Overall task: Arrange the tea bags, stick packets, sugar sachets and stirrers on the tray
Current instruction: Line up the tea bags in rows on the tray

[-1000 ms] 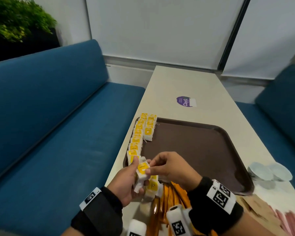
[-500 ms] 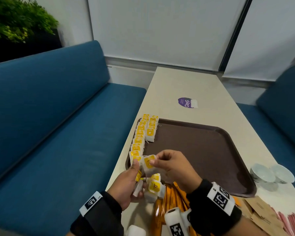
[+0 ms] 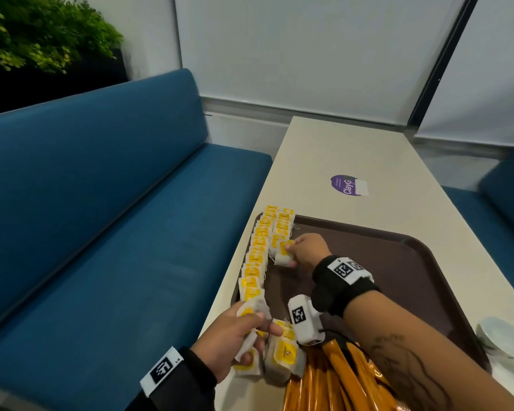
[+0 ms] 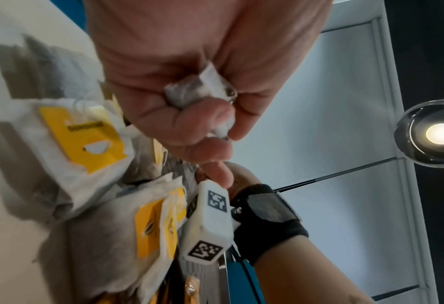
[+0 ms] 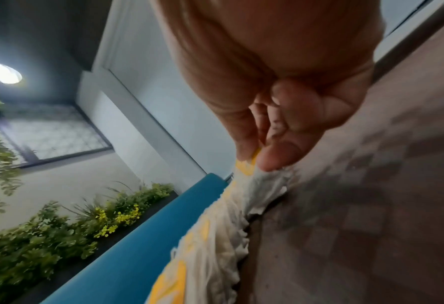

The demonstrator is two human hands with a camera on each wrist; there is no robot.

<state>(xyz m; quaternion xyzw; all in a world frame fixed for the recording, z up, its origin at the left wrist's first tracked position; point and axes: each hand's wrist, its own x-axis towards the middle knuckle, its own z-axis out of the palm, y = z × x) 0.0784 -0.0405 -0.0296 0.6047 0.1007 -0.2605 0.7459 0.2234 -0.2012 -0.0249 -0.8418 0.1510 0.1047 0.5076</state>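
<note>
Though hidden overhead, left hand [image 4: 189, 98] fist-tight around tea bag [image 4: 202, 88]; right hand [image 3: 307, 250] pinching another.

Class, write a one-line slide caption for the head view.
Right hand places a yellow-tagged tea bag on the brown tray; left hand grips more.

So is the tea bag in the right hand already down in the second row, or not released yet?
Not released: the right hand pinches the tea bag at the near end of the second row on the tray.
</note>
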